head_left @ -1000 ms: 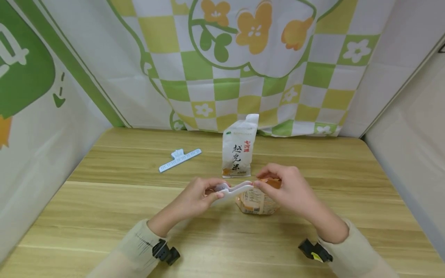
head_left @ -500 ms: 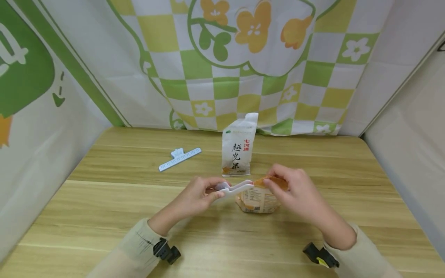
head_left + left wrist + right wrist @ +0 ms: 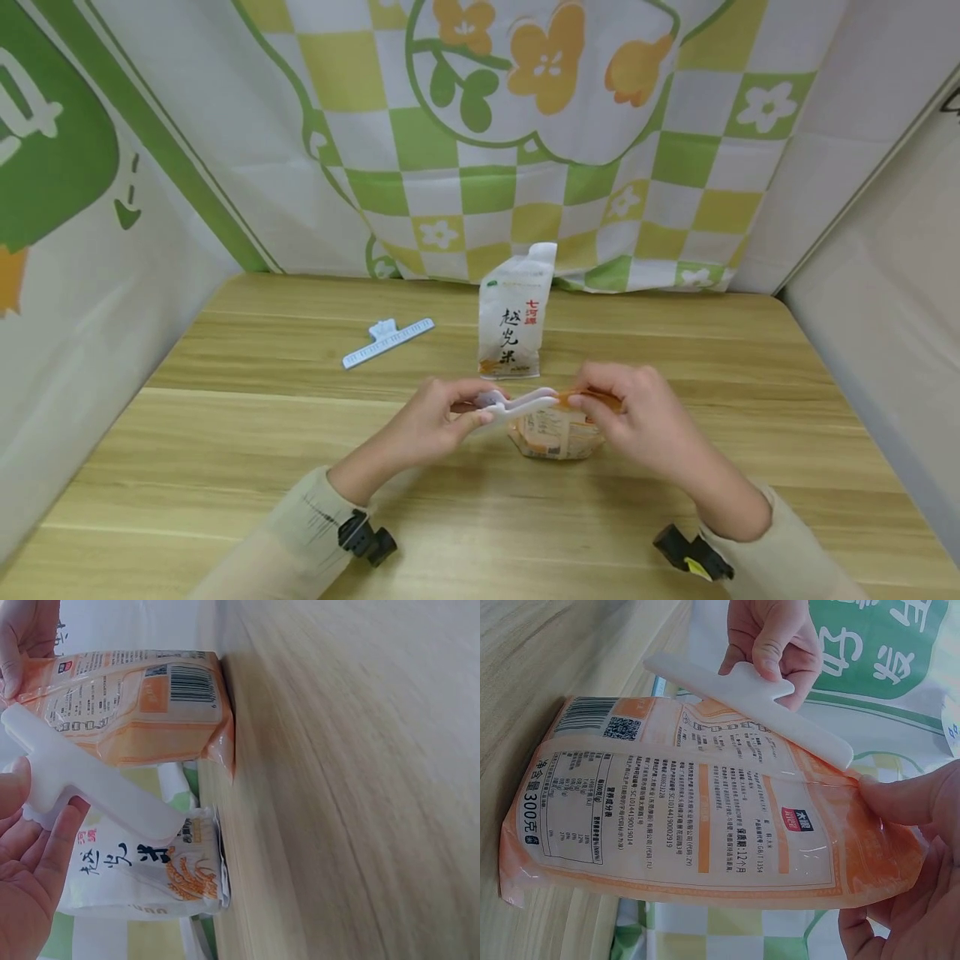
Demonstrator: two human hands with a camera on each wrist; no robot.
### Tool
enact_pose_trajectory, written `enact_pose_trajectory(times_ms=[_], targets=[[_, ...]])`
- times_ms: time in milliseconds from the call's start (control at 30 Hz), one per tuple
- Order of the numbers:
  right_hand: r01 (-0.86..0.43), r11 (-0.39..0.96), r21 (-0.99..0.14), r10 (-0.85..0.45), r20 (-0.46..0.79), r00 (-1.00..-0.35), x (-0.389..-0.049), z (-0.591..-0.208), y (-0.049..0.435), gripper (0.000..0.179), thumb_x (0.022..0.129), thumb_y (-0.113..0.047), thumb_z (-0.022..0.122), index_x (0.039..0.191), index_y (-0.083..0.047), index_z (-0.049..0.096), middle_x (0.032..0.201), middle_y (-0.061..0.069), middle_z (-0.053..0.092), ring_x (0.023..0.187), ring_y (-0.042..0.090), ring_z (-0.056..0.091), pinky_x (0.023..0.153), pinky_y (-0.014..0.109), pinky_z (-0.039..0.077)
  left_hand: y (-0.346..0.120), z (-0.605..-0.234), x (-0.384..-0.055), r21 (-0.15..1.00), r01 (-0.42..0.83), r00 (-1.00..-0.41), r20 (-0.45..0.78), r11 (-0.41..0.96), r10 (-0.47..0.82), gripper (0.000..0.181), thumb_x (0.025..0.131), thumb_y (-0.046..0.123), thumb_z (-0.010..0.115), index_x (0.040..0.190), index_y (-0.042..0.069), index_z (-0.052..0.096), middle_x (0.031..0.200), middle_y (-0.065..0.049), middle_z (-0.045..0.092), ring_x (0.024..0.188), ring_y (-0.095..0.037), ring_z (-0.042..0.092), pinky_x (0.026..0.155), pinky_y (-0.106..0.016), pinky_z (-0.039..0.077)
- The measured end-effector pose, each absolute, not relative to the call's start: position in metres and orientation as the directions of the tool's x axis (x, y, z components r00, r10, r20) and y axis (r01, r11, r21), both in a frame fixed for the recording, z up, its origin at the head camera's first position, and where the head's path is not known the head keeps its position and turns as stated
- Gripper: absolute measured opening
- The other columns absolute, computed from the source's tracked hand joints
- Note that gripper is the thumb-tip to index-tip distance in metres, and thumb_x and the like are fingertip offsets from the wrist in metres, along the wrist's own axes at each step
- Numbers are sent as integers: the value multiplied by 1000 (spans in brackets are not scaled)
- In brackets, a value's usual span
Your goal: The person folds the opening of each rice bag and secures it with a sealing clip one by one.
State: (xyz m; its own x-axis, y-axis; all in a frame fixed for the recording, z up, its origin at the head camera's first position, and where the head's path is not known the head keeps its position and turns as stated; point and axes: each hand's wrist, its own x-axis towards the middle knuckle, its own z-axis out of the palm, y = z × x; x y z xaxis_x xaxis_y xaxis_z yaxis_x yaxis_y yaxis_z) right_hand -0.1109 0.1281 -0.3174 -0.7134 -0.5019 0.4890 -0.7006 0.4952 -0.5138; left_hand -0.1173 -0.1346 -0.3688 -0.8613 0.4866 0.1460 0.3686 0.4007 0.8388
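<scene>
My left hand (image 3: 431,425) pinches a white plastic bag clip (image 3: 528,405) by its grip tabs. In the right wrist view the long bar of the clip (image 3: 757,716) lies slantwise at the upper edge of an orange rice bag (image 3: 705,802); one end is close to my right thumb. Whether the bag's edge sits between the clip's jaws cannot be made out. My right hand (image 3: 641,412) pinches the top corner of that bag (image 3: 558,435), which stands upright on the table, its printed back and barcode showing in the left wrist view.
Behind the hands a white rice bag (image 3: 513,325) stands upright on the wooden table (image 3: 247,433). A light blue bag clip (image 3: 388,343) lies to its left. A checked curtain (image 3: 555,192) hangs along the table's back edge.
My right hand has shifted right along the top of the orange bag. The left hand has brought the white clip slightly rightward, and the bag's orange top now looks flatter.
</scene>
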Motion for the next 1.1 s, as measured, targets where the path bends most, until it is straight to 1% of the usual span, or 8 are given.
enact_pose_trajectory(times_ms=[233, 533, 600, 700, 800, 933, 1100], targets=[[-704, 518, -485, -496, 500, -710, -109, -319, 128, 23, 79, 7, 75, 76, -15, 68, 69, -6, 63, 62, -2, 49, 53, 19, 45, -130, -366, -117, 837, 394, -850, 175, 379, 497, 20, 93, 2, 65, 112, 3, 70, 106, -16, 74, 98, -24, 72, 85, -21, 57], [-700, 557, -448, -489, 504, -712, -107, -317, 128, 24, 78, 7, 76, 74, -15, 66, 65, -8, 60, 60, -2, 46, 52, 19, 43, -128, -365, -117, 830, 432, -831, 214, 353, 514, 20, 92, 2, 66, 112, 4, 70, 106, -14, 75, 99, -23, 72, 87, -22, 57], [-694, 572, -437, -485, 502, -716, -106, -315, 128, 23, 77, 6, 77, 74, -15, 67, 65, -8, 61, 60, -2, 47, 52, 19, 44, -128, -365, -117, 828, 442, -825, 225, 344, 519, 20, 93, 2, 66, 112, 4, 70, 107, -14, 75, 100, -22, 72, 88, -23, 57], [-679, 600, -423, -478, 491, -729, -105, -312, 128, 21, 77, 3, 79, 74, -15, 70, 67, -7, 65, 59, -2, 50, 53, 20, 46, -128, -364, -117, 822, 460, -815, 242, 335, 527, 20, 93, 2, 66, 113, 4, 70, 107, -14, 75, 100, -22, 72, 88, -23, 57], [-646, 628, -434, -465, 456, -759, -103, -308, 128, 17, 77, 1, 80, 75, -14, 73, 70, -5, 69, 60, -1, 53, 54, 20, 48, -127, -364, -118, 817, 473, -808, 253, 330, 532, 20, 92, 2, 66, 112, 3, 70, 107, -14, 75, 100, -22, 72, 88, -25, 58], [-597, 657, -461, -448, 397, -801, -101, -302, 127, 13, 78, -1, 80, 77, -13, 75, 75, -2, 73, 61, 1, 54, 54, 20, 47, -126, -364, -120, 820, 470, -809, 252, 326, 531, 20, 92, 3, 67, 112, 3, 70, 107, -13, 75, 100, -22, 72, 88, -30, 59], [-568, 672, -475, -436, 367, -822, -102, -300, 127, 8, 79, -4, 80, 78, -11, 76, 77, 0, 75, 61, 2, 56, 53, 20, 46, -125, -364, -121, 818, 476, -806, 257, 324, 534, 20, 92, 2, 67, 112, 2, 70, 107, -14, 75, 99, -22, 72, 87, -31, 59]])
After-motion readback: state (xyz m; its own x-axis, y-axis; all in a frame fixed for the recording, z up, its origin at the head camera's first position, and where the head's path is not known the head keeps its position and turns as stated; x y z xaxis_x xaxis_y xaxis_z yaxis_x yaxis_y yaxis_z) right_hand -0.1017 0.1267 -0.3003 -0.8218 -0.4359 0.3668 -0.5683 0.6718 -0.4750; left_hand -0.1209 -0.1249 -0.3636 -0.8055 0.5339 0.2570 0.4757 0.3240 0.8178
